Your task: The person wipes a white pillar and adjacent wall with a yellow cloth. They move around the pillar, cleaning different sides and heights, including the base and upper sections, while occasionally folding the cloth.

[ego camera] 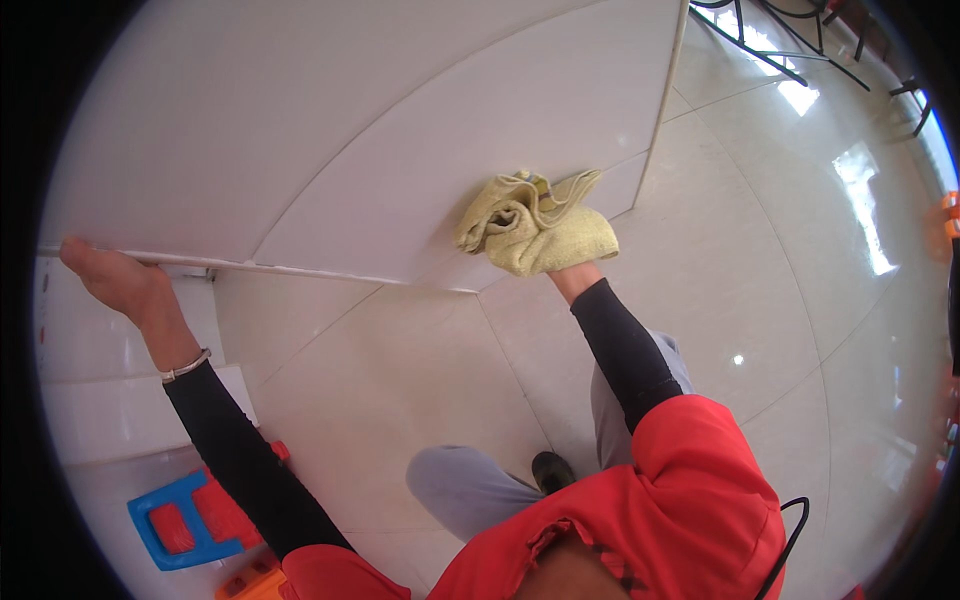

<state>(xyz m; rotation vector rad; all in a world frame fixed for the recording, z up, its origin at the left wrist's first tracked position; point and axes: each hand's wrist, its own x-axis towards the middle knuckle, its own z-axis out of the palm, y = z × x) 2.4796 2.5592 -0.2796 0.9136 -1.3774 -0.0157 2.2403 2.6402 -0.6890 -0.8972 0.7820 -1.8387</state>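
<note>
My right hand [574,279] is mostly covered by a folded yellow cloth [540,225], which lies against the white tiled panel [465,135] near its lower right corner. The fingers are hidden under the cloth. At the far left, my left hand [120,281] rests on the panel's edge, with its fingertips at the rim and no object seen in it. A bracelet [186,365] sits on that wrist, at the end of a black sleeve.
Below my left arm are a blue and red plastic item [184,517] and an orange one [251,579]. White steps or ledges [142,416] stand at the left. Black metal furniture legs [757,49] are at the upper right, on a glossy tiled floor [750,300].
</note>
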